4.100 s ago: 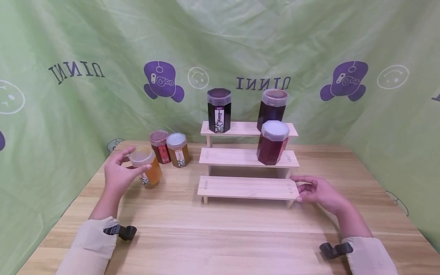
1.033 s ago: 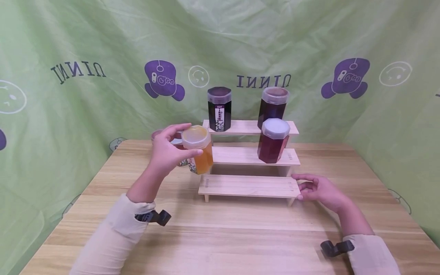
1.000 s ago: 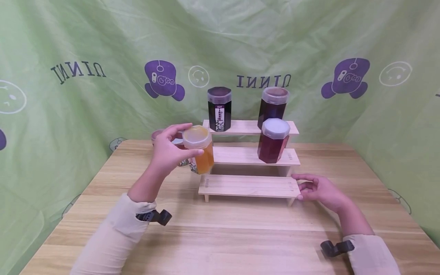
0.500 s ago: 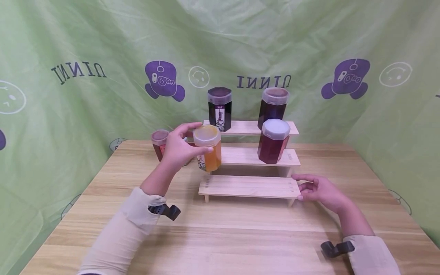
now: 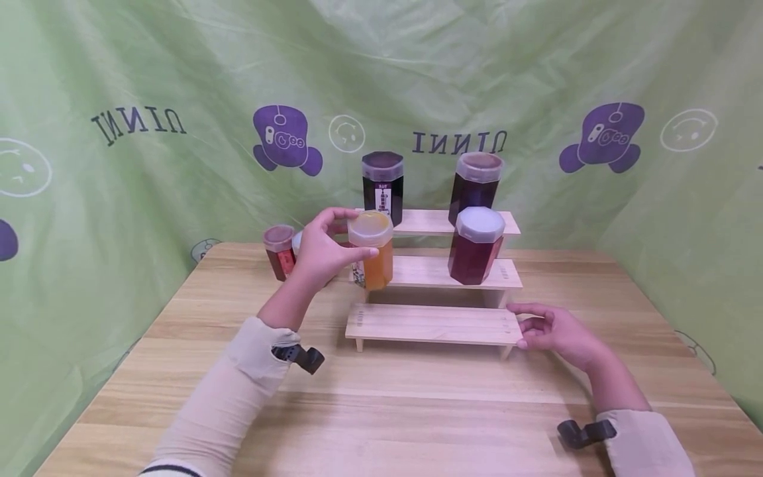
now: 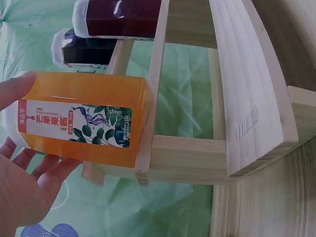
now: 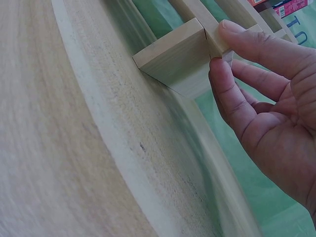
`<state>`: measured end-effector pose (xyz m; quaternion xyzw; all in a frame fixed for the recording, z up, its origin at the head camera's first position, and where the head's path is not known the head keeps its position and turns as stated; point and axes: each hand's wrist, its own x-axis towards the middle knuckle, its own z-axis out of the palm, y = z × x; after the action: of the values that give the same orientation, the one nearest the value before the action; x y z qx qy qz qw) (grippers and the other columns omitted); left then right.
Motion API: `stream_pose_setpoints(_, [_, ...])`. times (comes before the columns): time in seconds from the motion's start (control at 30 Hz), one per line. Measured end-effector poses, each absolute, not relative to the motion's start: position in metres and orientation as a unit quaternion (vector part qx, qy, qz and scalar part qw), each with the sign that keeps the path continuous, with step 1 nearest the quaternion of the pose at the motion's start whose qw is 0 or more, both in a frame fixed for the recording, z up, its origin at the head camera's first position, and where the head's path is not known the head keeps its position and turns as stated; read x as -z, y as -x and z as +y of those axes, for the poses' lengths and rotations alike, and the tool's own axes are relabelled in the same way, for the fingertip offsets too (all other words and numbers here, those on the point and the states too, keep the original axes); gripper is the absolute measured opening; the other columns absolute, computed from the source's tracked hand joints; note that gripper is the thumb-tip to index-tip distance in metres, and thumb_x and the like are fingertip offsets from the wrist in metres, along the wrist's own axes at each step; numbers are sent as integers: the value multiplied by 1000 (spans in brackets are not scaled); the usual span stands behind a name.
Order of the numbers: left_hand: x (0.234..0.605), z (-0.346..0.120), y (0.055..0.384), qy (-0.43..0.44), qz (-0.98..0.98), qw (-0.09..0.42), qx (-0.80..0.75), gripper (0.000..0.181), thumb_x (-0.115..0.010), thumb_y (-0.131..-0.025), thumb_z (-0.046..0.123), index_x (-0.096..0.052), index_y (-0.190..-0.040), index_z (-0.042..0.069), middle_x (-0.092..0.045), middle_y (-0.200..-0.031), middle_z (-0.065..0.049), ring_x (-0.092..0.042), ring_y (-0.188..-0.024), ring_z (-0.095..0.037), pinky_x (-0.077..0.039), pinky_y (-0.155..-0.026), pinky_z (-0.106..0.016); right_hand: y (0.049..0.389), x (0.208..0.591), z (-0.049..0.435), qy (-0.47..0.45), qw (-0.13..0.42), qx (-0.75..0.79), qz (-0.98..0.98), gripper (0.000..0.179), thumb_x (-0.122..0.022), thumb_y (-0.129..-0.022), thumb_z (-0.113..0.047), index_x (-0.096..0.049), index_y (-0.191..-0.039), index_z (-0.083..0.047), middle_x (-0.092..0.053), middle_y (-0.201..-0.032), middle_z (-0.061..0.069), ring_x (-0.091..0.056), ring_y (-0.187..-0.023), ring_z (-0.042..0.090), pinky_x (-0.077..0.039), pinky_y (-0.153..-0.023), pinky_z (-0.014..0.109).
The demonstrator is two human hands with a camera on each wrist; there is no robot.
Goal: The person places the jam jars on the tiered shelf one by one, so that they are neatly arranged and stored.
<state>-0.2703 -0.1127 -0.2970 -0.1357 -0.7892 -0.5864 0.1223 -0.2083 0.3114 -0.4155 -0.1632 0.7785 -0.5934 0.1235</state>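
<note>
From my remote station, I record the worktop [image 5: 429, 424] nearest, with two pale sleeves reaching over it, a black device at each wrist. The right hand [image 5: 551, 334] is at the right end of the wooden stand's bottom step [image 5: 432, 326]; its thumb and fingers pinch the board's end. Beyond that, the left hand [image 5: 324, 248] has its fingers clamped on an orange jar [image 5: 380, 265], thumb on the near side of the lid. I find the jar roughly upright at the left end of the middle step [image 5: 411, 270]; I cannot tell whether its base touches the board. Its printed label shows in the left wrist view. A red jar [image 5: 473, 257] with a white lid stands at that step's right end. Farther left, a small red jar [image 5: 280, 258] stands on the worktop beside a white-lidded one, mostly hidden by the left hand. Two dark jars [image 5: 473, 195] occupy the top step [image 5: 426, 222], well apart. Behind everything hangs a green curtain [image 5: 381, 66].
</note>
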Motion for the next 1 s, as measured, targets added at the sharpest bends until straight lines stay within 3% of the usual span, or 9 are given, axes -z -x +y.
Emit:
stream_pose_setpoints(0.17, [299,-112,274,140,-771,115,611,64,-92,-65,14,-57,-119,9,-61,-121,-8,-62,-109,-24,-57,-85,-37,209,416,312,165,121,591,780,70,-72,-80,6,-37,-139,15,-63,-108,14,-64,-95,16,-57,-79,28])
stream_pose_setpoints(0.47, [300,-107,281,133,-774,107,609,67,-93,-65,22,-60,-123,12,-62,-121,-7,-63,-107,-26,-56,-86,-37,211,419,312,149,120,578,793,73,-75,-78,2,-37,-140,14,-64,-109,16,-64,-95,17,-57,-80,28])
stream_pose_setpoints(1.0, [302,-104,288,157,-764,103,618,67,-91,-67,20,-59,-125,12,-61,-122,-5,-60,-111,-24,-54,-90,-33,211,419,311,147,119,577,795,73,-75,-79,2,-37,-140,14,-64,-106,18,-64,-94,17,-56,-79,27])
